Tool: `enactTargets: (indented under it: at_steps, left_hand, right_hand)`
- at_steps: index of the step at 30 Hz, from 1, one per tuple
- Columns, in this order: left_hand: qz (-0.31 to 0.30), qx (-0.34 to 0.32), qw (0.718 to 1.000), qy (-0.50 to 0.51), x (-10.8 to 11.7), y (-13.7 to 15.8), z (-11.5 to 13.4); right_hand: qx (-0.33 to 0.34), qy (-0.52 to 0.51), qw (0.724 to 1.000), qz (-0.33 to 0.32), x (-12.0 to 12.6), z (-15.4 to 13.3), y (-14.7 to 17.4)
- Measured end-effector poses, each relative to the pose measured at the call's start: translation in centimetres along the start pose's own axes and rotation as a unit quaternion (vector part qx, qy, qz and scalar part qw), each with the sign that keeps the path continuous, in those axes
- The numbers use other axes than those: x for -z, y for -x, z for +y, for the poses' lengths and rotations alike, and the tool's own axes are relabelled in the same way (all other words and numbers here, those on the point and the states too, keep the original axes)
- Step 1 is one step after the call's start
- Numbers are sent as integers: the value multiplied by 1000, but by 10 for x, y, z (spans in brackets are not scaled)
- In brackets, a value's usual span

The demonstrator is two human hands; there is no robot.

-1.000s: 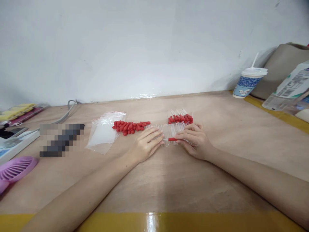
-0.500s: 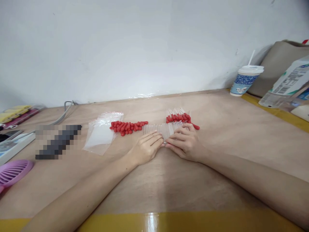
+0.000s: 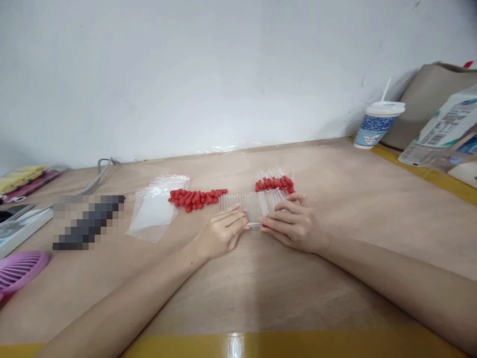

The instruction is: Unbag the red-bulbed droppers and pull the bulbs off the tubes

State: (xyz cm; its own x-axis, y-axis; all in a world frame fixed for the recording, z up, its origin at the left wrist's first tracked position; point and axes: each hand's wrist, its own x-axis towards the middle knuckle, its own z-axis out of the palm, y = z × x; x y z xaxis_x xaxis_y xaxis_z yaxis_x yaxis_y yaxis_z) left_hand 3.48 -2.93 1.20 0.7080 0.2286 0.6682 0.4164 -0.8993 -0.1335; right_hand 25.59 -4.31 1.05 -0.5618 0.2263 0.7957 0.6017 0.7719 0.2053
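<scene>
My left hand (image 3: 223,231) is closed on one end of a clear glass tube (image 3: 255,225), which lies level between both hands. At the tube's other end my right hand (image 3: 292,221) pinches a red rubber bulb, mostly hidden by the fingers; only a bit of red shows at the fingertips. Just beyond the hands lies a row of clear glass tubes (image 3: 244,203), side by side. A pile of red rubber bulbs (image 3: 196,198) sits to the left of this row. Behind it, droppers with red bulbs (image 3: 275,183) are laid together, their clear tips pointing away.
Clear zip bags (image 3: 154,209) lie left of the bulb pile. Further left are a blurred-out dark object (image 3: 93,223), a pink fan (image 3: 24,271) and a cable (image 3: 99,176). A paper cup with a straw (image 3: 376,127) and a plastic bottle (image 3: 432,141) are at the right.
The hands have moved slightly apart, and more of the glass tube shows between them. The loose red bulb beside my right hand is no longer seen there; red now shows at its fingertips.
</scene>
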Motion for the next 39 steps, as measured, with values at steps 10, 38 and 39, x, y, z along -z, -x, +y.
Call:
enactTargets:
  at_steps: [10,38,39]
  left_hand:
    - [66,113,990,-51,15,14,-15]
    - [17,165,985,-42,13,18,-20]
    - [14,169,985,-36,14,18,-20]
  right_hand:
    - [-163,11,986,41,10,35,17]
    - [-555,-88,817,-126,3,90,36]
    - [-555,-88,817,-129,3,90,36]
